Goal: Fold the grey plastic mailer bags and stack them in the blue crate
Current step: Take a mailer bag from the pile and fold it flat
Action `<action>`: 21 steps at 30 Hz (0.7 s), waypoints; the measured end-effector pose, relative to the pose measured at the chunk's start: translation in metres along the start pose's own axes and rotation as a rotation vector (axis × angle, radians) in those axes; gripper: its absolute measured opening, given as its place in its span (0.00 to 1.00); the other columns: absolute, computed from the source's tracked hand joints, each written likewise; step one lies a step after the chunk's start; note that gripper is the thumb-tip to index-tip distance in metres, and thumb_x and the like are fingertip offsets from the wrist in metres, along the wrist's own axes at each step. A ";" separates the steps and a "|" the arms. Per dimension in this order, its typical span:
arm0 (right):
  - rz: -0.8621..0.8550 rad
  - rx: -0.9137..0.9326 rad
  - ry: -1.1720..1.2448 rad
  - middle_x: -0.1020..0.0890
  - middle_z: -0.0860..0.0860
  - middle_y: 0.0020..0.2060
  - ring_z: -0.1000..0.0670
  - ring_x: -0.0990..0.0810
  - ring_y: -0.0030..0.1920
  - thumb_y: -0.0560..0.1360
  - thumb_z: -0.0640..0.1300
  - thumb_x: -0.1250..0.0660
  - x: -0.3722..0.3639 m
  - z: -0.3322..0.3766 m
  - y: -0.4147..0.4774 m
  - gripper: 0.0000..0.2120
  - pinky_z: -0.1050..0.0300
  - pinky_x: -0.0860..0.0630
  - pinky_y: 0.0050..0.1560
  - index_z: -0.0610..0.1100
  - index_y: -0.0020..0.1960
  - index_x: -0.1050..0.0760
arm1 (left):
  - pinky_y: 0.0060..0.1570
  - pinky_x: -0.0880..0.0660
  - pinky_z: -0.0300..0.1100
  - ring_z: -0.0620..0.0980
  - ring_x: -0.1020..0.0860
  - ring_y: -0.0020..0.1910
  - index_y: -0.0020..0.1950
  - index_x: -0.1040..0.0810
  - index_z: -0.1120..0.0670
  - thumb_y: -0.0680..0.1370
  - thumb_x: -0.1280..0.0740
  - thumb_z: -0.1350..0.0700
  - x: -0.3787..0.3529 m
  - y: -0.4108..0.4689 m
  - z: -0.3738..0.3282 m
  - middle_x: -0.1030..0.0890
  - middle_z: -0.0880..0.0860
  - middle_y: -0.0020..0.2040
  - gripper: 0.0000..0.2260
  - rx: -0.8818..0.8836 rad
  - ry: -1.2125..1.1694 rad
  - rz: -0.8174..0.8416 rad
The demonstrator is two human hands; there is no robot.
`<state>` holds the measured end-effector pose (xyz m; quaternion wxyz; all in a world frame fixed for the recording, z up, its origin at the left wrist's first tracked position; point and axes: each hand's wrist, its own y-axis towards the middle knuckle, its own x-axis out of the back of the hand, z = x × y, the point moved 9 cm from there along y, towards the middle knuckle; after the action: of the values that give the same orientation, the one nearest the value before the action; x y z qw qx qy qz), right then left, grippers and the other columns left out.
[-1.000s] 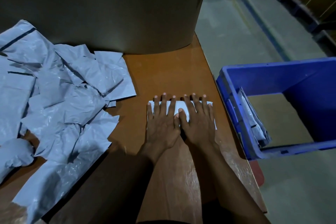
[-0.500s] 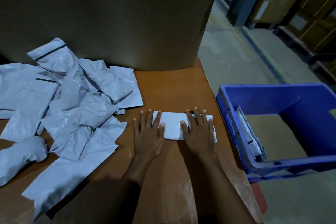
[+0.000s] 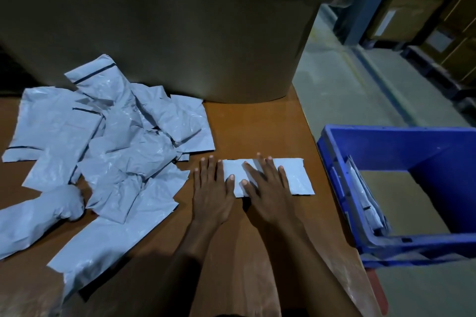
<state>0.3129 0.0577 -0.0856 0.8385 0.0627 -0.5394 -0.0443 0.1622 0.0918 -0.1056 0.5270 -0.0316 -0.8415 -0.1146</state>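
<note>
A folded grey mailer bag (image 3: 296, 177) lies flat on the brown table (image 3: 257, 126) as a long strip. My right hand (image 3: 268, 188) presses on its middle with straight, spread fingers. My left hand (image 3: 213, 188) lies flat at the strip's left end, its thumb on the bag and its fingers mostly on the table. A heap of unfolded, crumpled grey mailer bags (image 3: 108, 152) covers the left of the table. The blue crate (image 3: 386, 152) stands to the right, below table height, with several folded bags (image 3: 365, 198) upright against its left wall.
A large brown cardboard drum or box (image 3: 159, 28) stands at the back of the table. The table's right edge runs close to the crate. Beyond it is concrete floor (image 3: 347, 90), with stacked cartons and a blue post (image 3: 365, 0) at the far right.
My hands slid apart along the folded strip, then my right hand came back toward its middle. My left hand moved to the strip's left end. The camera view tilted up.
</note>
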 end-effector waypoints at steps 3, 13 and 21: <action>-0.265 -0.123 0.028 0.26 0.46 0.71 0.43 0.31 0.74 0.83 0.47 0.40 0.048 -0.019 -0.006 0.16 0.44 0.33 0.73 0.47 0.67 0.20 | 0.74 0.34 0.54 0.55 0.33 0.76 0.74 0.25 0.55 0.85 0.44 0.52 0.019 -0.003 -0.034 0.27 0.56 0.75 0.19 -0.151 -0.169 -0.076; -0.471 -0.292 0.055 0.18 0.50 0.51 0.49 0.22 0.53 0.81 0.41 0.31 0.056 -0.062 -0.059 0.07 0.59 0.27 0.49 0.44 0.58 0.17 | 0.47 0.29 0.48 0.54 0.22 0.50 0.53 0.16 0.57 0.79 0.38 0.58 0.003 -0.011 -0.115 0.19 0.54 0.51 0.11 -0.372 -0.113 -0.209; -0.343 -0.288 -0.023 0.15 0.44 0.46 0.43 0.21 0.51 0.76 0.37 0.28 0.073 -0.057 -0.010 0.04 0.49 0.22 0.48 0.39 0.48 0.15 | 0.52 0.28 0.49 0.55 0.22 0.54 0.58 0.19 0.54 0.77 0.33 0.59 -0.015 -0.014 -0.107 0.19 0.54 0.57 0.11 -0.356 0.000 -0.130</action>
<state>0.3947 0.0409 -0.0449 0.8127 0.0328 -0.5187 -0.2635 0.2604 0.0545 -0.0763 0.5044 -0.0698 -0.8083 -0.2956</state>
